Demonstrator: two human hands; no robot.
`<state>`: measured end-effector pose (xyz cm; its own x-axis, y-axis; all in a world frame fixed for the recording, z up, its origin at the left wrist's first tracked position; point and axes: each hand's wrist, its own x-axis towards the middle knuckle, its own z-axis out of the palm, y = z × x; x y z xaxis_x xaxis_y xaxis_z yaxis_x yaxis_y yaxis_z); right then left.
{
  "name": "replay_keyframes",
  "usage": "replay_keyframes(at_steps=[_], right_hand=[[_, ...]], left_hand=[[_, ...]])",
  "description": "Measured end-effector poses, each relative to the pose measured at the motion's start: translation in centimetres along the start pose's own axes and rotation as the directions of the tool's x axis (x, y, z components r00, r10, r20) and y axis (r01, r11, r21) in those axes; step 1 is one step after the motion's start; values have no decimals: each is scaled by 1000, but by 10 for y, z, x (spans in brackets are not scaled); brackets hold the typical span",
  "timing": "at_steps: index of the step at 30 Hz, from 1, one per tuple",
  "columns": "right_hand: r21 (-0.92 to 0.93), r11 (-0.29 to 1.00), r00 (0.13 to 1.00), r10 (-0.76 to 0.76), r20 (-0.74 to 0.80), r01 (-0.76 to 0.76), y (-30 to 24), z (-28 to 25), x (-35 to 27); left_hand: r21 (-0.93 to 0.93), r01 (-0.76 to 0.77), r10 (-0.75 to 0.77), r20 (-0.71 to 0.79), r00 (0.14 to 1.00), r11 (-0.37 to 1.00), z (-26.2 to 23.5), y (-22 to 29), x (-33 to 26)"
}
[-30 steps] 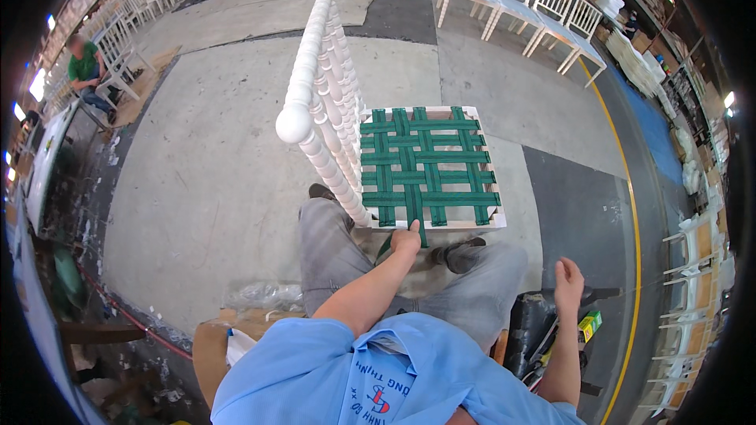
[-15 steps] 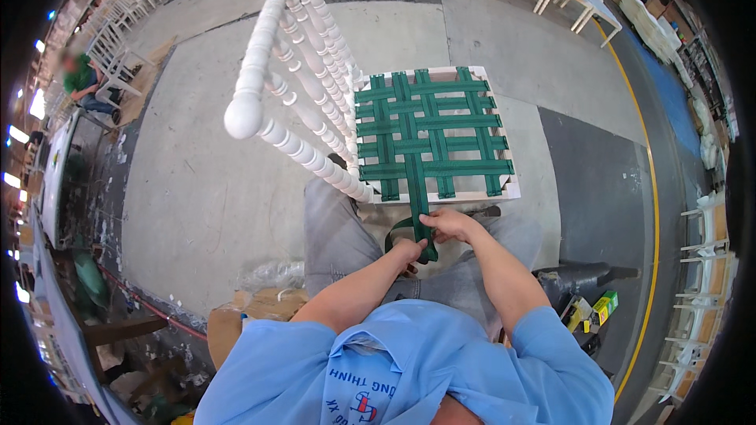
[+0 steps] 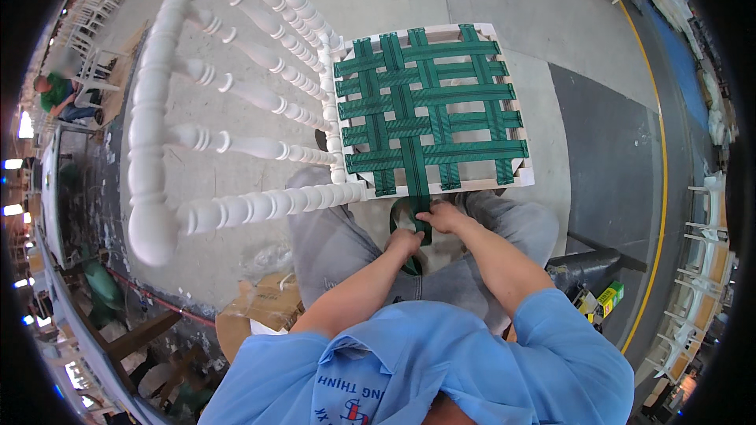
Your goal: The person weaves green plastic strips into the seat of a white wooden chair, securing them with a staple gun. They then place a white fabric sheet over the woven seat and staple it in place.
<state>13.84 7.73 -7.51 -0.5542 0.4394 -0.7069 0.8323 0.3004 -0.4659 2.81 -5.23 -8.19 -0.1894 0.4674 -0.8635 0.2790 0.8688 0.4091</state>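
Note:
In front of me a white chair [image 3: 153, 134] with turned spindles is tipped so its back points left. Green webbing straps [image 3: 441, 97] are woven across its pale seat frame [image 3: 480, 183]. One loose strap [image 3: 416, 181] hangs over the near rail toward my lap. My right hand [image 3: 444, 218] pinches this strap just below the rail. My left hand [image 3: 405, 243] is closed on it a little lower, with some fingers hidden. A slack loop of the same webbing [image 3: 398, 216] curls beside my left hand, between my knees.
A cardboard box [image 3: 264, 303] with clear plastic lies left of my hip. To my right are a dark padded object [image 3: 583, 267] and a yellow-green carton [image 3: 609, 297]. Another person [image 3: 59, 94] sits far left. White chairs [image 3: 693, 291] line the right side.
The chair has come closer, and its back has swung lower and to the left. Both hands still hold the loose strap, now slightly nearer the seat rail.

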Motion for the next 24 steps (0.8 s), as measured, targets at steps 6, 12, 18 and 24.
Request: replay_keyframes(at_steps=[6, 12, 18, 24], right_hand=[[-148, 989, 1000, -3, 6, 4, 42, 35, 51], [4, 1000, 997, -16, -70, 16, 41, 38, 70], [120, 993, 987, 17, -162, 3, 70, 25, 51], [888, -228, 905, 62, 421, -398, 10, 42, 18]], left_hand=[[-773, -10, 179, 134, 975, 634, -38, 34, -31], [-926, 90, 245, 189, 951, 367, -50, 48, -18], [-896, 79, 263, 212, 941, 437, -46, 64, -12], [-893, 31, 247, 157, 956, 448, -51, 46, -3]])
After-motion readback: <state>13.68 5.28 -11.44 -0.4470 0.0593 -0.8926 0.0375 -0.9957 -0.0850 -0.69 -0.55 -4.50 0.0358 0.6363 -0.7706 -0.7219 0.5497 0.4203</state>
